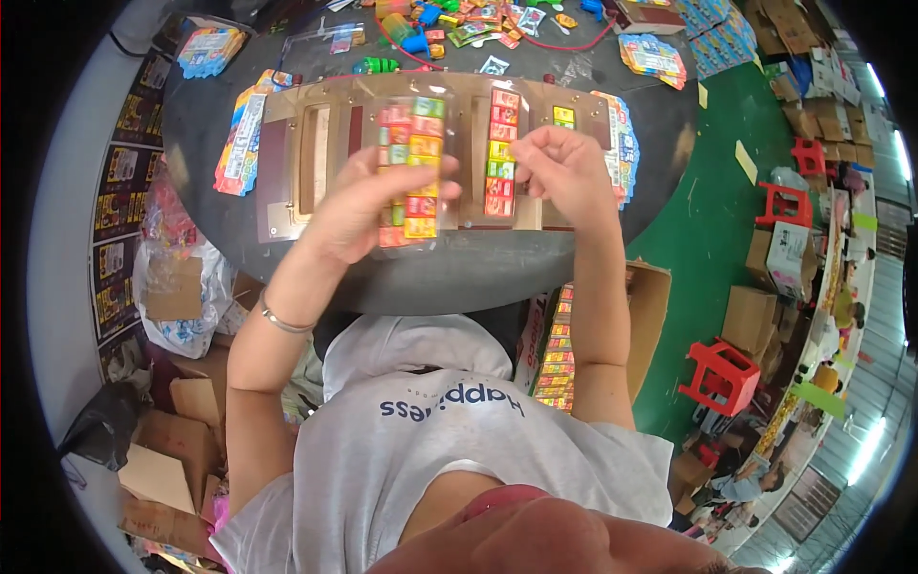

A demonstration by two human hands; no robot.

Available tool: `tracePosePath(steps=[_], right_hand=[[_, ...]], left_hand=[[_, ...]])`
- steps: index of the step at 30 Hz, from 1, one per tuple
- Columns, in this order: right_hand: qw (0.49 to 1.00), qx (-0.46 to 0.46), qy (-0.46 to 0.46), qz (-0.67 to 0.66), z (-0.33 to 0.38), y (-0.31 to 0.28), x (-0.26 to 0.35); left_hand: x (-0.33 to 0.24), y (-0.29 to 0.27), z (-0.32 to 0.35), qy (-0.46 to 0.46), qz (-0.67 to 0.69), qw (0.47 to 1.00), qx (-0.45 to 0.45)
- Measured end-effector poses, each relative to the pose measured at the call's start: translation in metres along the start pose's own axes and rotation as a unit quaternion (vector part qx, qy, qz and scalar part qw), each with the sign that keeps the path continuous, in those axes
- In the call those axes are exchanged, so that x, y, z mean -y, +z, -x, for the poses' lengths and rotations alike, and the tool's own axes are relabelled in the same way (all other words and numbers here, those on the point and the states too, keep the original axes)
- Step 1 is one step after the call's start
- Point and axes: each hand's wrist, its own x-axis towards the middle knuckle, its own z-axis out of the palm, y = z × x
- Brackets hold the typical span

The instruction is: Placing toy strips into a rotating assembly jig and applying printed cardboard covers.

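My left hand is closed around two side-by-side strips of small, colourful wrapped packs, coloured red, yellow, orange and green. The strips stand upright over the middle of a brown frame with long slots. Its thumb lies across the front of them. My right hand is pinched at the edge of another column of small packs in a slot of the frame. Whether a pack is between those fingertips is hidden. A yellow-green pack shows in the slot beyond my right hand.
Fanned stacks of printed cards lie left and right of the frame on the dark round table. Small toys and sachets are scattered at the far side. A carton of packs sits below the table; red stools stand right.
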Motion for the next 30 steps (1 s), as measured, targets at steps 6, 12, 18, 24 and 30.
tracePosePath(steps=[6, 12, 18, 24, 30], right_hand=[[0.899, -0.115, -0.096, 0.412, -0.013, 0.019, -0.006], [0.955, -0.062, -0.132, 0.259, 0.012, 0.07, 0.005], [0.991, 0.022, -0.025, 0.127, -0.016, 0.09, 0.007], [0.864, -0.096, -0.105, 0.483, -0.038, 0.112, 0.014], [0.923, -0.025, -0.17, 0.345, 0.003, 0.136, 0.018]], left_hand=[[-0.015, -0.029, 0.021, 0.016, -0.048, 0.997, -0.059], [0.01, -0.04, 0.033, 0.017, -0.119, 0.99, -0.074], [-0.014, -0.067, 0.047, 0.054, 0.037, 0.997, -0.03], [-0.036, -0.088, 0.057, 0.031, -0.042, 0.995, -0.081], [-0.01, -0.091, 0.057, 0.099, -0.095, 0.987, -0.089]])
